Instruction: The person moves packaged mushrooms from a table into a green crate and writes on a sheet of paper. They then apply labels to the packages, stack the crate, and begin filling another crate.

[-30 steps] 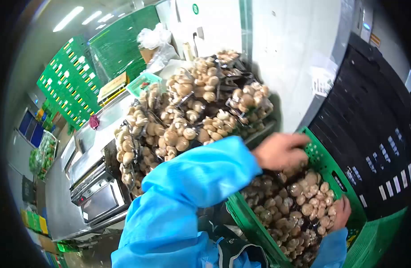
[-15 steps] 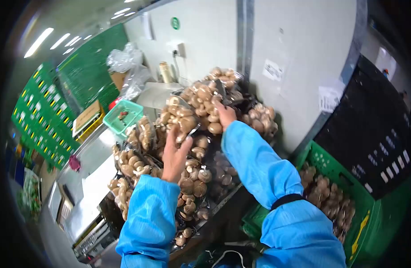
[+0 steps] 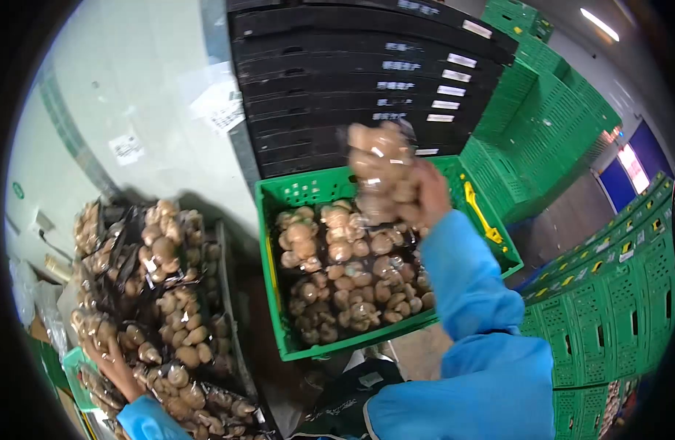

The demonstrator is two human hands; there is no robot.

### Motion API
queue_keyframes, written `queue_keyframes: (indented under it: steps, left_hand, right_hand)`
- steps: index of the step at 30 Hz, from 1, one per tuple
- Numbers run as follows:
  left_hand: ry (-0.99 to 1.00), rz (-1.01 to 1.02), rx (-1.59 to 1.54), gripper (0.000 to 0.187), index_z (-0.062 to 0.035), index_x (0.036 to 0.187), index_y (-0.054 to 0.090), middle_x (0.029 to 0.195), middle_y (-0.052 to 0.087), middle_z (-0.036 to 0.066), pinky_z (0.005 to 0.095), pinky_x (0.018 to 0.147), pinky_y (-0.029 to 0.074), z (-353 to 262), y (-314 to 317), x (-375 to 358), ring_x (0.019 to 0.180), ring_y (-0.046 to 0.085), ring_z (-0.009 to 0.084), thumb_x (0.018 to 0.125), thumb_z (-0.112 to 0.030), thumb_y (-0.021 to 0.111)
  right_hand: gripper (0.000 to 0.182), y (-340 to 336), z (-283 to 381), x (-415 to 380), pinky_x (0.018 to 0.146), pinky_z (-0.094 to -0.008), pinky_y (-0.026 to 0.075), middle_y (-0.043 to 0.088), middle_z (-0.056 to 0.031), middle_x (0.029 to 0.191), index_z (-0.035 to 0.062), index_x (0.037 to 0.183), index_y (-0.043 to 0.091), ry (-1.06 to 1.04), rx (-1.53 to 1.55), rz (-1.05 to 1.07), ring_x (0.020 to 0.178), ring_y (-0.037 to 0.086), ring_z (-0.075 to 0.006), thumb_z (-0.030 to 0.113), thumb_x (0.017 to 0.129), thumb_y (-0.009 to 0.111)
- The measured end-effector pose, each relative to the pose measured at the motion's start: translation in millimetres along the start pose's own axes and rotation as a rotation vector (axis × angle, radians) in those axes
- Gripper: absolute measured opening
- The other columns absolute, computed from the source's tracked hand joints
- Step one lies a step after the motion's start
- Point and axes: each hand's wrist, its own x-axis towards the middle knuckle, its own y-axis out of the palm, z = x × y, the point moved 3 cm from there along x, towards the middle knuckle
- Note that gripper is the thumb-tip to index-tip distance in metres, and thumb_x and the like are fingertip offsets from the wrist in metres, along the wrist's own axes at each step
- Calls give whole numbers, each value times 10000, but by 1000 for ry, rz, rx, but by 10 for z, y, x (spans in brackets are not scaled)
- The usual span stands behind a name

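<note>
My right hand (image 3: 431, 196) is closed on the side of a clear-wrapped pack of mushrooms (image 3: 381, 172). It holds the pack, blurred by motion, above the back part of a green crate (image 3: 308, 350). Rows of similar mushroom packs (image 3: 352, 282) lie inside the crate. At the far left my left hand (image 3: 112, 365) rests with fingers apart against a mushroom pack (image 3: 96, 324) in the pile on the table. More mushroom packs (image 3: 180, 323) are heaped beside it, in clear film with dark trays or backing.
Stacked black crates (image 3: 330, 95) stand right behind the green crate, against a white wall panel (image 3: 147, 81). Green crates (image 3: 543, 125) are stacked to the back right, and more green crates (image 3: 609, 301) line the right side. A turquoise basket (image 3: 77, 374) sits at far left.
The view has swung right, from the table to the green crate. My right hand has lifted a mushroom pack off the pile and carried it over the crate. My left hand stays at the pile.
</note>
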Motion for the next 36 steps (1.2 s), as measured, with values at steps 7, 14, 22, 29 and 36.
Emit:
queue_keyframes:
  steps: [7,14,22,29,36]
  left_hand:
    - [15,323,-122,468,-14,1363,370,1377,410,150,371,1058,293,-1601,572,-484,1271,386,259,918,-117,471]
    - [670,1183,-447,553,-20,1225,506,1185,563,176,405,952,419,-4085,2824,-1949,1117,534,323,760,-234,716]
    - [1117,1041,-434,737,-118,1385,341,1445,279,178,571,1040,238,-4817,4759,-3900,1340,263,350,796,-465,616]
    - [722,1245,-352,703,-130,1400,313,1438,296,153,536,1051,243,-4411,4436,-3365,1301,310,358,824,-398,614]
    - [-960,908,-702,482,-14,1215,463,1007,541,64,319,757,488,-3188,3266,-2703,936,531,183,814,-183,669]
  right_hand:
    - [452,-1952,-286,70,809,-480,458,593,-289,1034,57,1138,566,277,-1130,-335,954,577,-427,414,868,508]
    - [430,-2150,-760,224,794,-506,453,605,-288,983,39,1156,547,199,-1023,-270,897,584,-438,362,872,526]
    - [401,-2623,-468,106,927,-358,413,593,-215,1152,-10,1221,532,137,-715,-231,1058,578,-303,247,915,498]
    - [386,-2771,-456,-454,900,-284,410,608,-130,1090,-84,1194,519,542,-342,248,1013,535,-164,192,931,460]
    - [360,-2284,-700,-575,888,-294,415,606,-147,1031,-54,1176,529,758,-425,639,986,542,-208,211,938,483]
